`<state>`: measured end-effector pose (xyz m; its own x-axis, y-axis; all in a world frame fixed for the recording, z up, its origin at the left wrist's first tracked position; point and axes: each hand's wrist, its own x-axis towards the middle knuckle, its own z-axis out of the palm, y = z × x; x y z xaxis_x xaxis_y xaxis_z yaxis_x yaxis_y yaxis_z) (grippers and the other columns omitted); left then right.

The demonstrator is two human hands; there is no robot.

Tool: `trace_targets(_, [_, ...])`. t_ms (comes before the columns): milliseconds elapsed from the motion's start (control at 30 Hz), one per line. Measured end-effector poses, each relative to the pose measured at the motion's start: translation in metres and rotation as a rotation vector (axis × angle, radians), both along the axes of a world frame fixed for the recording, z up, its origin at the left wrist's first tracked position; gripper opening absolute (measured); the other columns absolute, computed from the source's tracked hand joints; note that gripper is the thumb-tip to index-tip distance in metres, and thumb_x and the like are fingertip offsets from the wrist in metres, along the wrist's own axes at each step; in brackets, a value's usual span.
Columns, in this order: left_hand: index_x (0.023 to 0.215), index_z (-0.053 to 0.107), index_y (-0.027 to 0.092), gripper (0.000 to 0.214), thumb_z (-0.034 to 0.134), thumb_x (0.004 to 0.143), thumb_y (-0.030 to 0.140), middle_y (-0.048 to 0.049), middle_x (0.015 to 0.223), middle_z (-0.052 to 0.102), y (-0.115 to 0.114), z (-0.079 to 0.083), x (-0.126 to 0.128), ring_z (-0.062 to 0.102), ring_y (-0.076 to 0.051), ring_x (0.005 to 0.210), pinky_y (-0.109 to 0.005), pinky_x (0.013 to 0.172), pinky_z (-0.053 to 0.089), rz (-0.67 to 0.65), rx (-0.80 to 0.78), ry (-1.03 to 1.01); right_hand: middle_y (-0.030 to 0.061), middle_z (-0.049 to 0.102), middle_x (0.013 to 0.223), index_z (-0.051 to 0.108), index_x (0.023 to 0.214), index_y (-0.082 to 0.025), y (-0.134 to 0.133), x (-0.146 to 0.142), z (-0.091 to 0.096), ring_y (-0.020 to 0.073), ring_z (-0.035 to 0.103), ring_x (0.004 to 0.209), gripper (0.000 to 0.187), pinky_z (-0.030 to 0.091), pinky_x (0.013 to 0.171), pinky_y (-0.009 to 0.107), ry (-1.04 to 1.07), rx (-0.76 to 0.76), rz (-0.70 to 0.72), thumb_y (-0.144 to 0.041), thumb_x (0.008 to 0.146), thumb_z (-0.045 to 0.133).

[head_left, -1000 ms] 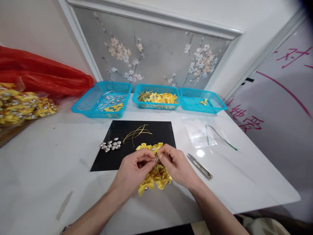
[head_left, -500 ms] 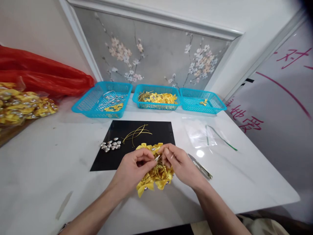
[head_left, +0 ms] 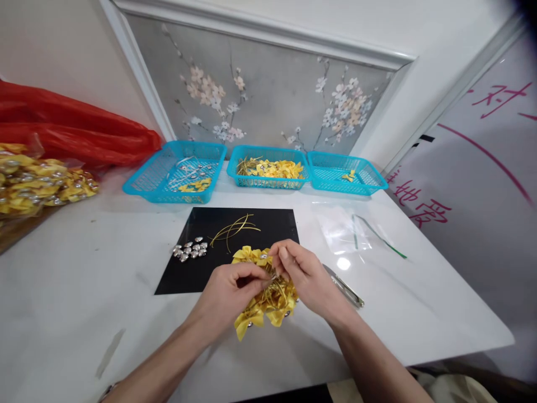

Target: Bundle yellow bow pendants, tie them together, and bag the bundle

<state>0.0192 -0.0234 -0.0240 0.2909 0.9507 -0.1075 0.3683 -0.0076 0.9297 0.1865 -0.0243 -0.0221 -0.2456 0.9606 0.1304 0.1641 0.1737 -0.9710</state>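
Over a bunch of yellow ribbon bows [head_left: 265, 314], both my hands work close together. The bows carry silver beads, and their gold wire stems [head_left: 280, 294] point up in the middle. My left hand [head_left: 232, 289] is closed in a pinch, thumb against forefinger, at a thin whitish strip [head_left: 274, 276] beside the stems. Curled just to its right, my right hand [head_left: 309, 280] has thumb and fingers pressed together; what it grips is hidden. Part of the bunch rests over the near edge of a black mat [head_left: 268, 221].
Silver heart-shaped beads [head_left: 191, 249] and loose gold wires [head_left: 235, 228] lie on the mat. Metal snips [head_left: 344, 286] lie at right, below a clear bag [head_left: 342, 229]. Blue baskets [head_left: 268, 182] line the back. Bagged bows [head_left: 42, 182] sit at left.
My right hand has risen slightly and turned at the wrist. Less of the whitish strip shows between my hands. The bunch has stayed almost in place.
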Motion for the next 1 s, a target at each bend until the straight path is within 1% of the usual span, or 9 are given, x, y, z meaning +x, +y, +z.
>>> trace_targets(100, [0.07,0.071,0.02,0.013,0.058,0.072,0.021,-0.0003,0.068,0.069,0.0,0.002,0.001,0.062,-0.017,0.064,-0.023,0.056,0.048,-0.003,-0.008,0.01,-0.0007,0.05,0.074,0.053,0.094,-0.02,-0.004,-0.004,0.009,0.0102,0.047,0.066,0.023,0.038,0.06,0.023,-0.065,0.078,0.029,-0.029,0.097,0.032])
trace_targets(200, [0.077,0.067,0.019,0.01,0.06,0.072,0.022,0.0012,0.066,0.066,0.0,0.005,0.003,0.06,-0.015,0.061,-0.022,0.053,0.046,0.022,-0.004,-0.015,-0.0005,0.052,0.074,0.051,0.084,-0.019,-0.013,-0.008,0.016,0.0106,0.047,0.066,0.022,0.038,0.062,0.023,-0.155,0.169,0.092,-0.02,0.095,0.032])
trace_targets(333, [0.082,0.069,0.018,0.015,0.06,0.071,0.022,-0.0007,0.068,0.068,0.002,0.008,0.003,0.062,-0.016,0.064,-0.023,0.056,0.047,-0.002,-0.056,-0.071,-0.0004,0.051,0.074,0.049,0.079,-0.019,-0.028,-0.008,0.013,0.0112,0.048,0.068,0.021,0.037,0.063,0.023,-0.249,0.244,0.135,-0.011,0.091,0.034])
trace_targets(500, [0.07,0.072,0.02,0.011,0.061,0.07,0.022,-0.0005,0.066,0.069,0.005,0.005,-0.003,0.062,-0.015,0.061,-0.022,0.054,0.047,0.022,-0.065,-0.054,-0.0012,0.053,0.07,0.052,0.102,-0.02,-0.03,0.006,0.002,0.0113,0.047,0.056,0.016,0.037,0.052,0.023,-0.226,0.078,0.035,-0.024,0.093,0.039])
trace_targets(567, [0.069,0.072,0.02,0.011,0.061,0.069,0.021,-0.0001,0.065,0.069,0.005,0.004,-0.004,0.061,-0.015,0.058,-0.022,0.052,0.047,0.028,-0.064,-0.056,0.0016,0.058,0.08,0.051,0.109,-0.021,-0.027,0.013,0.004,0.012,0.05,0.059,0.02,0.039,0.052,0.023,-0.262,0.074,-0.037,-0.027,0.092,0.043])
trace_targets(633, [0.069,0.072,0.021,0.013,0.059,0.069,0.019,0.0005,0.065,0.069,0.006,0.003,-0.004,0.06,-0.014,0.056,-0.021,0.05,0.046,0.035,-0.058,-0.05,0.0055,0.06,0.095,0.056,0.106,-0.022,-0.024,0.016,0.01,0.0139,0.054,0.069,0.019,0.041,0.056,0.024,-0.333,0.153,-0.134,-0.025,0.09,0.046])
trace_targets(700, [0.068,0.072,0.021,0.016,0.057,0.068,0.016,0.0016,0.063,0.068,0.005,0.003,-0.003,0.059,-0.013,0.055,-0.02,0.05,0.044,0.044,-0.044,-0.034,0.0063,0.059,0.098,0.059,0.097,-0.022,-0.02,0.015,0.017,0.0154,0.055,0.074,0.015,0.042,0.059,0.026,-0.4,0.21,-0.183,-0.025,0.089,0.047])
trace_targets(833, [0.072,0.073,0.023,0.02,0.054,0.07,0.016,0.0031,0.06,0.067,0.001,0.003,-0.002,0.058,-0.013,0.055,-0.021,0.049,0.043,0.046,-0.02,0.006,0.0014,0.059,0.078,0.056,0.088,-0.02,-0.014,0.001,0.02,0.0139,0.053,0.066,0.009,0.04,0.057,0.025,-0.439,0.113,-0.083,-0.029,0.085,0.055])
trace_targets(1000, [0.081,0.074,0.025,0.024,0.053,0.073,0.019,0.0028,0.073,0.072,-0.003,0.0,-0.002,0.064,-0.017,0.068,-0.024,0.06,0.048,0.049,0.045,0.117,-0.0041,0.054,0.065,0.053,0.072,-0.019,-0.006,-0.008,0.012,0.009,0.047,0.057,0.01,0.035,0.053,0.021,-0.353,-0.013,-0.011,-0.02,0.078,0.061])
